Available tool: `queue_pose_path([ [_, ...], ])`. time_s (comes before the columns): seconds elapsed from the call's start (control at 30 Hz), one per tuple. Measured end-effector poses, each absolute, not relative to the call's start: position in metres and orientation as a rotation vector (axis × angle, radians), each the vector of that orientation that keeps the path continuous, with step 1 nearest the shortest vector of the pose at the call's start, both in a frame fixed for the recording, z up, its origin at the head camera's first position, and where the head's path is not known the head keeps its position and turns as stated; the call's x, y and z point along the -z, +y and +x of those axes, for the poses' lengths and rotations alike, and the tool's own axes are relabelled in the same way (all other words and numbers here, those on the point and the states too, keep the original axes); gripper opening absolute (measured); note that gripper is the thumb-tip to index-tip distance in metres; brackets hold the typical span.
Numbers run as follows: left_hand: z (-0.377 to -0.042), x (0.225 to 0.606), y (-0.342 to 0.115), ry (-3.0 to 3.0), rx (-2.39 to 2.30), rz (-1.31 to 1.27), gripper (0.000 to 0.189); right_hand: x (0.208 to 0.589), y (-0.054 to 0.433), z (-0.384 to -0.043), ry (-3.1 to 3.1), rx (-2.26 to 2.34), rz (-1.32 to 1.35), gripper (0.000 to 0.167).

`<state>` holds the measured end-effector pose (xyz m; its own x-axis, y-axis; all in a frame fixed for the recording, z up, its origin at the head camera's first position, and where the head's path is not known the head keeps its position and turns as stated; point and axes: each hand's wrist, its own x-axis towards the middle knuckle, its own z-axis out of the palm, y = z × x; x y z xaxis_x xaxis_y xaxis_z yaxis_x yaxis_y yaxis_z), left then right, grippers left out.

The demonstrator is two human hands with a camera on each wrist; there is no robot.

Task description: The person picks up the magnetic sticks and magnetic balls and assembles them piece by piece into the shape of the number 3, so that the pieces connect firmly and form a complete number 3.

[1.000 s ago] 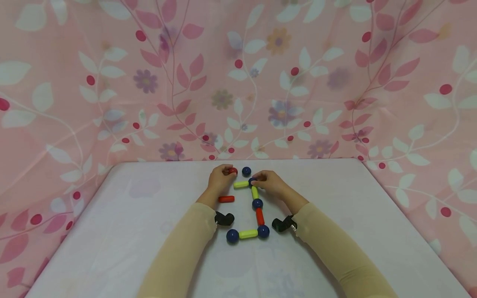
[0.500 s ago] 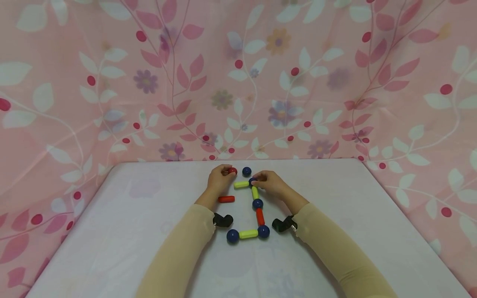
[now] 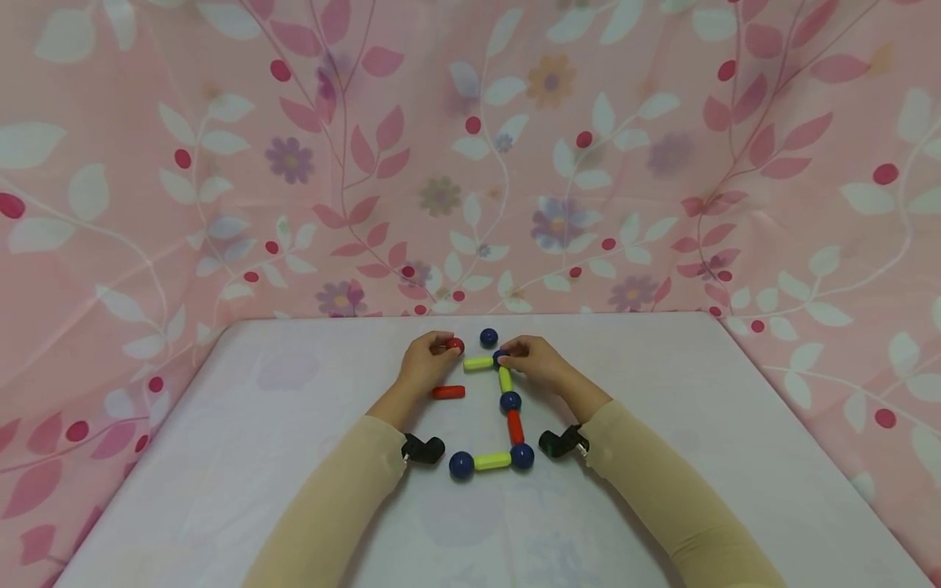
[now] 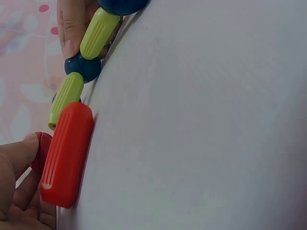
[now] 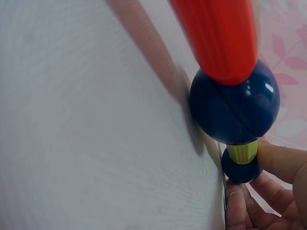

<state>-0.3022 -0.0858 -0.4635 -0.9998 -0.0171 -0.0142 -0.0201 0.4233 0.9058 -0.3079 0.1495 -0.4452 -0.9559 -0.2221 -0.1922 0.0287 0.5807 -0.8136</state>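
Note:
Between its thumb and fingers my left hand pinches a red ball, just left of the free end of a yellow-green rod. My right hand pinches the dark blue ball that joins this rod to a second yellow-green rod. From there the chain runs toward me through a blue ball, a red rod and a corner blue ball. It then turns left along a yellow-green rod to an end blue ball. In the left wrist view, the fingertips partly hide the red ball.
A loose red rod lies beside the left wrist, inside the bend of the chain. Behind the chain sits a separate blue ball. Everything rests on a white-covered table, backed by a pink floral cloth.
My left hand has drawn back slightly toward me and to the left, carrying the red ball away from the loose blue ball. The right hand keeps its hold in the same place.

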Motion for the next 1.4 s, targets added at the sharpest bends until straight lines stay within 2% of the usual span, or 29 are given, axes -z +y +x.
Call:
queue_pose_path([
  [0.73, -0.285, 0.459, -0.099, 2.647, -1.597, 0.095, 0.036, 0.439, 0.147, -0.305, 2.543, 1.317, -0.160, 0.036],
  [1.4, -0.279, 0.457, -0.097, 2.640, -1.556, 0.110, 0.034, 0.443, 0.148, -0.305, 2.545, 1.308, -0.149, 0.037],
])
